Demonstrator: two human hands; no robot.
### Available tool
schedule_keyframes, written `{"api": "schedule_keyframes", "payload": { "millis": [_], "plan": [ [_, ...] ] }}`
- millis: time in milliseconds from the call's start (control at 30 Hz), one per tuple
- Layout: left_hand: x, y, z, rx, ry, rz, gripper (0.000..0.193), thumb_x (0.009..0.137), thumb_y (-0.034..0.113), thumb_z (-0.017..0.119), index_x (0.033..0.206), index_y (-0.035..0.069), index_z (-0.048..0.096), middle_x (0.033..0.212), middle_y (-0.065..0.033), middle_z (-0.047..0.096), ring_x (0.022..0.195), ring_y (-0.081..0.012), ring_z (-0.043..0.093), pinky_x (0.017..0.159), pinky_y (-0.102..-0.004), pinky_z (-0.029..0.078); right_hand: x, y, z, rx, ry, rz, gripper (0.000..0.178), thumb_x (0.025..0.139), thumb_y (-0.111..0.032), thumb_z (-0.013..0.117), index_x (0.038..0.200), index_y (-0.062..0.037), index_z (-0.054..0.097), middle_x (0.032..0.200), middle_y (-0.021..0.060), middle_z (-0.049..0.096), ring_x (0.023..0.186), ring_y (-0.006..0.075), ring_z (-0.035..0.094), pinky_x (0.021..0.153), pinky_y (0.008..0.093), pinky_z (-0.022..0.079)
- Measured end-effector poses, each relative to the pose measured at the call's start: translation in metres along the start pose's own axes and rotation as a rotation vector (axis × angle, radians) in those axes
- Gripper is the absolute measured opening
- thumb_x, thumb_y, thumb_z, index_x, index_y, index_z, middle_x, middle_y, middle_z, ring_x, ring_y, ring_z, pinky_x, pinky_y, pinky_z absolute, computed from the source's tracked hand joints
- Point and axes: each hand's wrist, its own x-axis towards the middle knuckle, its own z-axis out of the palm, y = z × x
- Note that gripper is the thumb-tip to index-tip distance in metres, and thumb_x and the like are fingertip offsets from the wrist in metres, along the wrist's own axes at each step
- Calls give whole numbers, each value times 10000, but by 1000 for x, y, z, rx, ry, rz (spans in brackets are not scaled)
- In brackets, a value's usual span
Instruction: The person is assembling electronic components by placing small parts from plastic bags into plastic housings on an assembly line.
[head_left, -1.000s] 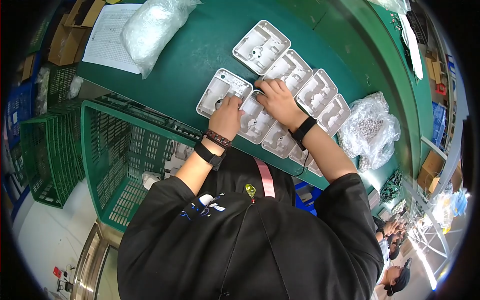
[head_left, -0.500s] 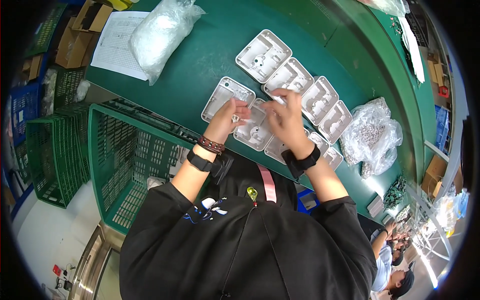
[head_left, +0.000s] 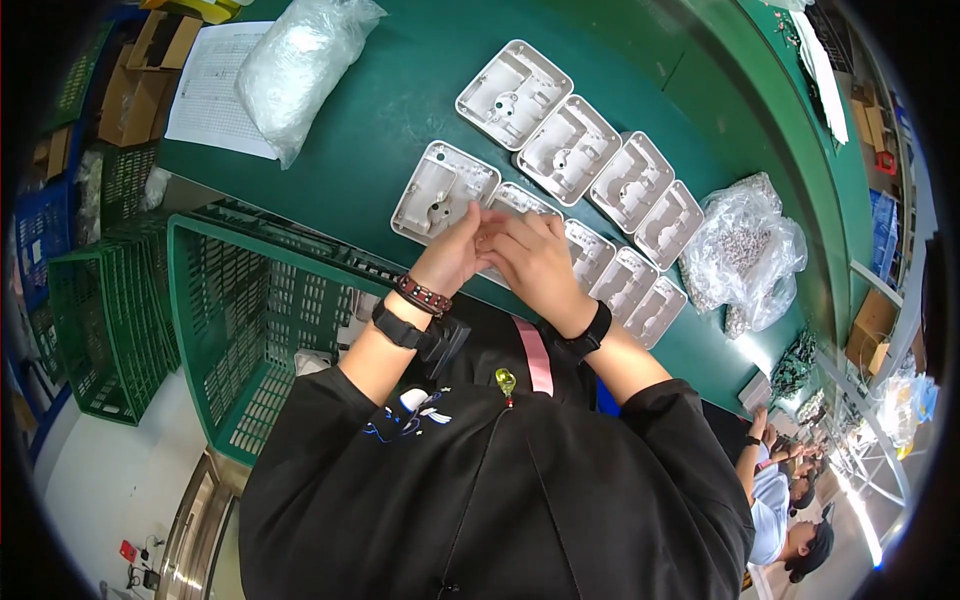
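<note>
My left hand [head_left: 453, 252] is cupped, its fingers curled in against my right hand; what it holds, if anything, is hidden. My right hand [head_left: 538, 262] has bent fingers pressed together at the left fingertips, and I cannot make out what lies between them. Both are over the near row of white plastic housings, open side up. The leftmost housing [head_left: 420, 205] shows beside my left fingers. Another housing [head_left: 510, 197] lies partly hidden under my hands. To their right stand further housings [head_left: 590, 250]. A far row begins with a housing [head_left: 530, 75] at its left end.
A clear bag of small whitish parts [head_left: 745, 250] lies right of the housings. At the far left, a stuffed plastic bag [head_left: 300, 75] rests on a printed sheet [head_left: 210, 110]. A green crate [head_left: 185, 330] stands below the table's left edge. Other people sit at the lower right.
My right hand has moved left and nearer, from over the housings to meet my left hand. Its fingers have closed in. The housings appear slightly shifted in view.
</note>
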Motion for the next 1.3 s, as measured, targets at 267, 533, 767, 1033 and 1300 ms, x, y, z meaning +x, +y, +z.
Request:
{"api": "schedule_keyframes", "payload": {
  "millis": [267, 533, 767, 1033, 1300],
  "plan": [
    [-13, -8, 7, 442, -63, -46, 447, 922, 413, 283, 1023, 18, 466, 827, -28, 509, 671, -94, 486, 623, -240, 430, -19, -1, -14, 183, 54, 140, 88, 655, -161, 663, 713, -128, 605, 660, -6, 516, 635, 163, 489, 661, 294, 325],
    [-9, 5, 6, 477, -129, 108, 264, 920, 276, 373, 854, 40, 473, 687, 12, 457, 555, -62, 443, 521, -203, 403, -4, 7, -10, 385, 203, 274, 81, 691, -94, 641, 752, -85, 589, 669, 61, 527, 607, 221, 512, 575, 323, 372],
    [-6, 33, -21, 456, 12, 272, 135, 873, 173, 472, 875, 38, 483, 625, -5, 468, 523, -85, 455, 496, -224, 403, 51, 6, -7, 575, -14, 260, 88, 697, -9, 619, 773, -23, 576, 697, 80, 559, 617, 234, 534, 580, 316, 422],
    [1, 57, -33, 1470, 773, 400, 201, 807, 183, 510, 953, 48, 485, 714, -166, 595, 662, -315, 590, 575, -409, 458, 111, 50, 32, -110, -65, -387, 40, 655, -116, 567, 675, -82, 565, 762, 17, 479, 751, 169, 487, 641, 297, 368],
    [3, 57, -43, 1541, 719, 343, 191, 793, 132, 460, 968, 60, 481, 765, -181, 601, 712, -361, 577, 619, -452, 454, 116, 43, 46, -316, -234, -362, 114, 700, -187, 521, 709, -115, 610, 900, 9, 479, 877, 163, 457, 728, 278, 343]
  ]
}}
